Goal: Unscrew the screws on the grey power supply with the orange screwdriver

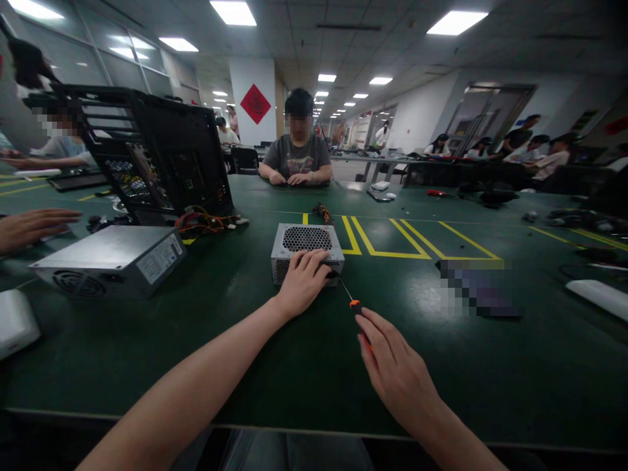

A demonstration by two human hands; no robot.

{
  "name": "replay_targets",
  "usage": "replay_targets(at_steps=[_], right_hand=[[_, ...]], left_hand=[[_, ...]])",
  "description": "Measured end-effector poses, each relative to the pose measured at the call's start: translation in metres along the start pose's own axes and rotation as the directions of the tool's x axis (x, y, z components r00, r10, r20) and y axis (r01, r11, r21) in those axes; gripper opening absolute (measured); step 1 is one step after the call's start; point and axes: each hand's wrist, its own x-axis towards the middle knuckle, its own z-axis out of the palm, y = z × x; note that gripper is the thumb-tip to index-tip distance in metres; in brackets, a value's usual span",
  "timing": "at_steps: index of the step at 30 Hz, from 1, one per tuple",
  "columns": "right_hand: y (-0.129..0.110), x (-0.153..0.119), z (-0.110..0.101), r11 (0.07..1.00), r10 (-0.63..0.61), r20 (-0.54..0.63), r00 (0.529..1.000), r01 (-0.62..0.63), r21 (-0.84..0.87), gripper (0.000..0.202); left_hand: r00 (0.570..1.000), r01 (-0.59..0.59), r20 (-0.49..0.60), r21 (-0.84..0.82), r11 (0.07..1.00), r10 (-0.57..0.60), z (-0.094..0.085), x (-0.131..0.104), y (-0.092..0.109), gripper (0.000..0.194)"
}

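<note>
A small silver power supply (308, 237) with a honeycomb grille on top sits on the green table in front of me. My left hand (305, 281) lies over its top front edge, fingers bent over the casing and touching it. In my right hand (395, 360) is a screwdriver (355, 305) with an orange and black handle. Its thin shaft points up and left, and the tip is at the lower right of the unit's front face; whether it touches a screw is too small to tell. A bundle of cables (322, 212) lies behind the unit.
To the left are a larger silver power supply (115, 252), a black computer case (161, 157) and coloured cables (203, 222). Another person's hand (36, 229) is at the far left. A person (298, 154) sits opposite. A blurred dark flat object (478, 291) lies right.
</note>
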Motion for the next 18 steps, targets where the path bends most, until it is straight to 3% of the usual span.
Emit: replay_targets(at_steps=[3,7,13,18], right_hand=[[0.0034,-0.0035,0.0004,0.999,0.045,-0.017,0.999,-0.045,-0.015,0.022],[0.0033,-0.0045,0.0016,0.996,0.094,0.047,0.994,-0.094,0.004,0.020],[-0.0012,-0.0020,0.0031,0.999,0.013,0.055,0.998,-0.015,0.033,0.024],[-0.0002,-0.0020,0.0015,0.998,0.034,0.011,0.999,-0.034,0.061,0.024]], left_hand=[[1.000,0.006,0.005,-0.005,1.000,-0.006,-0.0002,0.0000,-0.0001,0.013],[1.000,0.003,0.002,-0.008,1.000,-0.003,-0.0003,0.0005,0.0001,0.013],[1.000,0.005,-0.010,-0.009,1.000,-0.005,-0.0015,0.0007,0.0005,0.012],[1.000,0.004,-0.007,-0.011,1.000,-0.004,-0.0014,0.0010,0.0000,0.011]])
